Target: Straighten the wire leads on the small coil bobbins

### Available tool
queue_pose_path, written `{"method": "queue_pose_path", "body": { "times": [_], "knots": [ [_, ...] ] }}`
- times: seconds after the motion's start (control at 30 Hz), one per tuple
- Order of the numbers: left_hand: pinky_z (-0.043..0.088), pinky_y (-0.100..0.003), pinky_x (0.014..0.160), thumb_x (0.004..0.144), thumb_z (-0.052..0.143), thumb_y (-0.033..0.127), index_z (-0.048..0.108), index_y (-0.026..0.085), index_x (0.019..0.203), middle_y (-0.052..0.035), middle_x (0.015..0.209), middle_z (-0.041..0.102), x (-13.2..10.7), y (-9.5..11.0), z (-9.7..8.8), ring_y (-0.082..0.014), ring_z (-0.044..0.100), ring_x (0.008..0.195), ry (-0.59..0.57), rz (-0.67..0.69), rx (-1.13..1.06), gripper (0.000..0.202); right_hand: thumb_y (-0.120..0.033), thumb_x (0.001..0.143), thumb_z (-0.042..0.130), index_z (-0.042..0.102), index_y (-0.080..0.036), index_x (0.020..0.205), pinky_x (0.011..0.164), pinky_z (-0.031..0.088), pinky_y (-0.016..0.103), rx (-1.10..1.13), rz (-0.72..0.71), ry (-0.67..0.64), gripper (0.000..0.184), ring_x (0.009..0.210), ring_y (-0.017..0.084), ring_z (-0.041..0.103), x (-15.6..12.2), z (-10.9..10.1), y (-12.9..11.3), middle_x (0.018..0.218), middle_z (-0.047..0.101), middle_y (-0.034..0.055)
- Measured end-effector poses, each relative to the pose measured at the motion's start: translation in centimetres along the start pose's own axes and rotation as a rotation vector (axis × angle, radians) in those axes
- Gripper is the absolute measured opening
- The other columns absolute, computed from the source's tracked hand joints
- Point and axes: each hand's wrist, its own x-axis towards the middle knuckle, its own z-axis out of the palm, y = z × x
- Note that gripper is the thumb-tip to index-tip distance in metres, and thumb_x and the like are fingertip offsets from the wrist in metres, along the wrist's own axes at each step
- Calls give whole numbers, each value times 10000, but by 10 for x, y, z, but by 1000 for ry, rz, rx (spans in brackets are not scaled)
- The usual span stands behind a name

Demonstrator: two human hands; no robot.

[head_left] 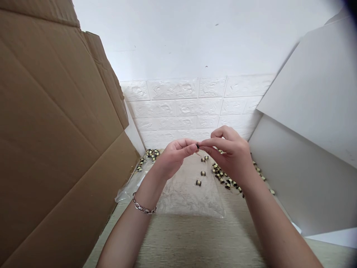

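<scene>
Component (198, 146), small and dark, held up above the counter (178, 238) between thumb and forefinger of the left hand (178, 155), right where both hands meet. Grip on the left: narrow, pinching the component at the very tips. Grip of the right hand (233, 153): also narrow, drawn close at the component's right edge; whether clamped on it or merely touching, impossible to tell. Direction from the left grip: out to the right; from the right grip: just to the left, so no clearly nearer to one hand than to the other. Long axis: too small and too covered by fingers to read. Below, on a clear plastic bag (192, 204) on the counter: a few black-and-yellow pieces (203, 173), loose and apart. Partly behind the right hand, a scattered heap (221, 174) of similar pieces; to the left of the left hand, a smaller cluster (153, 153).
</scene>
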Motion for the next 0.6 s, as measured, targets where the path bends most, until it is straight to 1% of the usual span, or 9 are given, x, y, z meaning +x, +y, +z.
{"method": "queue_pose_path", "body": {
  "times": [0.17,0.23,0.33,0.43,0.5,0.6],
  "knots": [
    [327,-220,686,693,619,326,627,146,777,-3,723,550,1,0,0,-80,458,703,-18,-35,-63,198,-193,772,533,624,-239,752,606,387,275,-32,5,7,104,645,113,468,0,0,-3,678,482,3],
    [334,-218,682,705,608,329,623,146,780,0,721,537,1,0,-1,-75,453,692,-34,-42,-100,199,-202,775,530,626,-235,759,629,391,281,-38,22,17,102,657,115,470,0,1,-4,687,485,6],
    [349,-219,707,718,596,330,615,156,782,9,725,524,2,-1,-2,-68,457,692,-33,-82,-185,187,-240,770,543,622,-219,832,653,403,287,-8,69,30,103,702,127,484,0,3,-4,733,503,21],
    [360,-222,722,714,602,333,610,157,792,17,714,520,1,-2,-4,-62,468,691,-25,-119,-250,194,-274,759,557,603,-212,909,673,416,291,24,113,49,168,762,142,501,0,5,-2,797,522,38],
    [367,-224,726,710,607,333,607,152,804,17,717,525,1,-2,-4,-63,477,698,-26,-129,-272,204,-277,762,553,603,-218,900,675,419,292,31,133,46,159,775,146,508,1,5,-1,811,529,39],
    [376,-223,726,703,615,334,608,146,804,16,710,528,1,-2,-4,-63,483,694,-26,-133,-282,213,-253,773,536,610,-224,837,665,418,287,51,165,7,103,759,142,516,1,5,0,788,537,28]
  ]
}}
